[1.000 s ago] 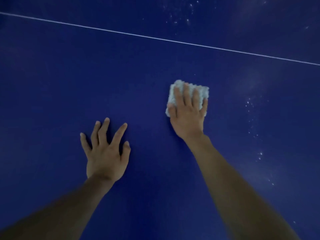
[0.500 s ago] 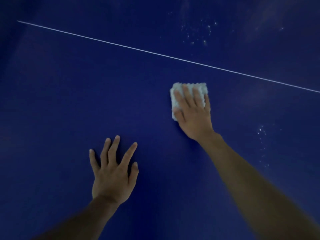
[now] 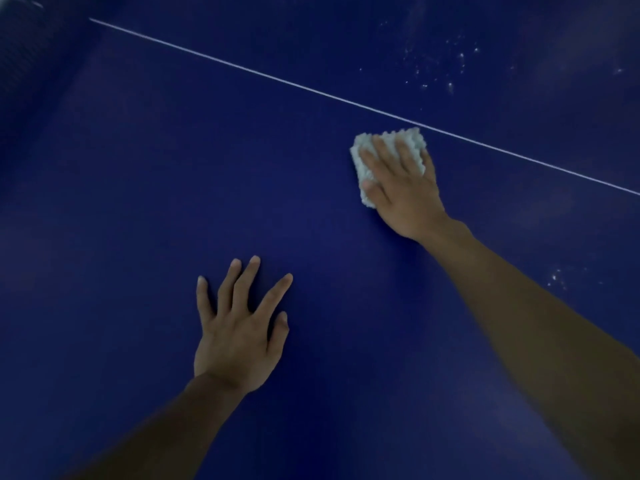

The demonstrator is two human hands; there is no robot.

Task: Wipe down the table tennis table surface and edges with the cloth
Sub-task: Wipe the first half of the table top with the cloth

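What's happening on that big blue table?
A person is wiping the blue table tennis table with a white cloth. The right hand presses the cloth flat, right beside the white line. The left hand rests flat on the table, fingers spread. White specks beyond the line are not yet wiped.

At the far left of my feed I see a dark mesh [image 3: 31, 53], its weave faint, with a pale strip [image 3: 17, 0] at the very corner above it. A thin white line [image 3: 311, 88] runs diagonally from upper left to right. White specks [image 3: 446, 69] scatter beyond the line at upper right; a smaller cluster [image 3: 557, 277] sits at the right, on its near side.
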